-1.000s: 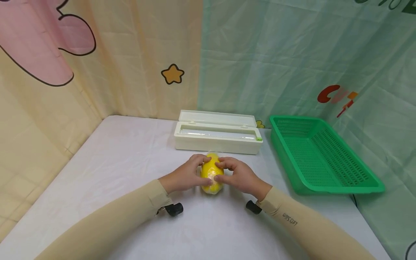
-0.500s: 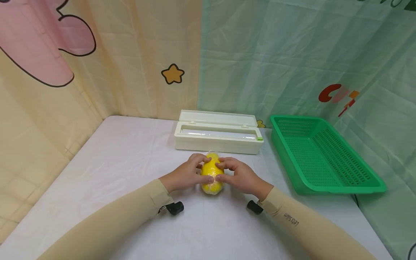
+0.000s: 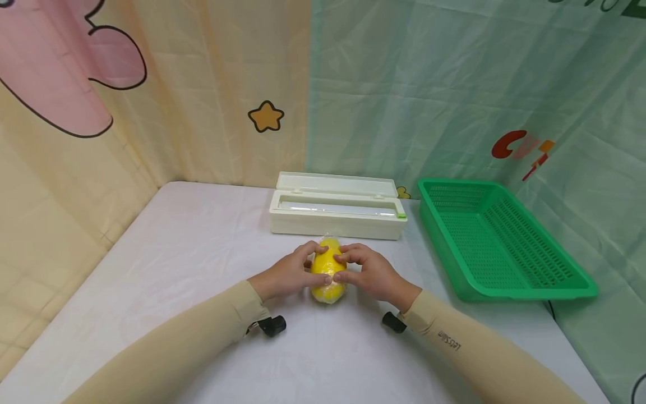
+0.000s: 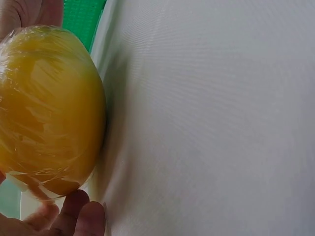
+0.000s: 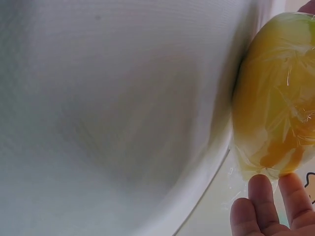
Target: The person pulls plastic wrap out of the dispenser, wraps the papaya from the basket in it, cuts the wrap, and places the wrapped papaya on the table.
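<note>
In the head view, a yellow oval fruit (image 3: 325, 262) wrapped in clear cling film lies on the table; its exact kind is hard to tell. My left hand (image 3: 290, 273) holds it from the left, thumb on the near part and fingers farther up the side. From the right, my right hand (image 3: 374, 274) grips it the same way, with both thumbtips close together on top. The left wrist view shows the glossy film stretched over the fruit (image 4: 51, 113), with fingertips at its far end. Loose film edges stick out from the fruit (image 5: 275, 103) in the right wrist view.
Behind the fruit stands a white cling film dispenser box (image 3: 338, 225), lid raised, with a roll inside and a green piece at its right end. A green perforated basket (image 3: 456, 280) sits at the right. A white cloth (image 3: 202, 241) covers the table, and printed curtains (image 3: 212, 101) hang around it.
</note>
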### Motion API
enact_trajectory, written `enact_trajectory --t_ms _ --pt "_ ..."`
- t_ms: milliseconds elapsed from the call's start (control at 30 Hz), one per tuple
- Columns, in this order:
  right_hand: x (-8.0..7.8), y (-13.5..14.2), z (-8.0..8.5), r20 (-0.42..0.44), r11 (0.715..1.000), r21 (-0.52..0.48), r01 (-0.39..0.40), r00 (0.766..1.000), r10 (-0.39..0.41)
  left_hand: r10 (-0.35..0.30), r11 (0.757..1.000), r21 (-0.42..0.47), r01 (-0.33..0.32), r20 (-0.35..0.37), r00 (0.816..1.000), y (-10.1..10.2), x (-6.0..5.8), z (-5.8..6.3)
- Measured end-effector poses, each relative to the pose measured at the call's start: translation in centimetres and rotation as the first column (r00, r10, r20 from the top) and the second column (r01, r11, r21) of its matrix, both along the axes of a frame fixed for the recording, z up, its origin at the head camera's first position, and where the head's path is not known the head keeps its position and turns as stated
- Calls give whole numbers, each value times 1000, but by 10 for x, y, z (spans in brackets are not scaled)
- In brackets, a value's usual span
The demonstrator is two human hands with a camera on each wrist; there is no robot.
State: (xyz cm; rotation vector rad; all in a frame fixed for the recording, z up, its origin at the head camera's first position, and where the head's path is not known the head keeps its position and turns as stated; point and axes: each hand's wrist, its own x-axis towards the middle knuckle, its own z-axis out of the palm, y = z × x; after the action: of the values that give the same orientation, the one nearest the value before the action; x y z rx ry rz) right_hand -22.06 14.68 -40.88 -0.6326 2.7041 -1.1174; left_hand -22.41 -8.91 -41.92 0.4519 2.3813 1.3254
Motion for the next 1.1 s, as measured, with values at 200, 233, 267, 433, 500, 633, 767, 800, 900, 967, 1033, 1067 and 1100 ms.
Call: enact_trajectory --t_ms 200,233,267,433,500,633,767,800,900,967,1033,1067,1100 --pt "2 -1 -2 30 999 -53 -2 1000 4 14 1000 -5 -14 14 1000 -1 0 -2" --pt "3 -1 -3 32 998 -63 -6 999 8 16 1000 -3 -16 14 1000 -2 0 -2" --pt "4 -2 -3 30 998 -69 -11 999 13 16 1000 -1 -16 13 1000 -3 1 -2" --pt "9 -4 -2 18 996 -79 -29 999 31 5 1000 7 -5 12 1000 -5 6 0" --pt "12 -3 -1 23 996 -80 -36 999 38 -2 1000 2 2 13 1000 -5 9 2" --pt "18 0 0 27 993 -87 -74 997 77 -15 1000 -20 15 31 999 -7 17 6" --pt "23 3 0 29 990 -95 -106 994 109 -36 999 -39 38 44 998 -9 23 8" --pt "24 4 0 25 989 -94 -111 993 114 -42 998 -41 44 43 998 -9 24 8" --pt "26 6 -1 25 987 -104 -121 992 124 -46 998 -49 47 30 999 -9 25 7" --pt "26 7 -2 18 986 -104 -128 991 131 -40 998 -51 41 19 999 -8 26 6" --pt "26 7 -2 16 986 -103 -131 991 133 -30 998 -54 31 13 999 -7 26 7" --pt "26 7 -2 17 986 -101 -130 991 132 -27 998 -56 28 14 1000 -6 26 7" --pt "26 8 -2 20 987 -99 -128 991 131 -25 998 -57 26 15 1000 -6 26 7"
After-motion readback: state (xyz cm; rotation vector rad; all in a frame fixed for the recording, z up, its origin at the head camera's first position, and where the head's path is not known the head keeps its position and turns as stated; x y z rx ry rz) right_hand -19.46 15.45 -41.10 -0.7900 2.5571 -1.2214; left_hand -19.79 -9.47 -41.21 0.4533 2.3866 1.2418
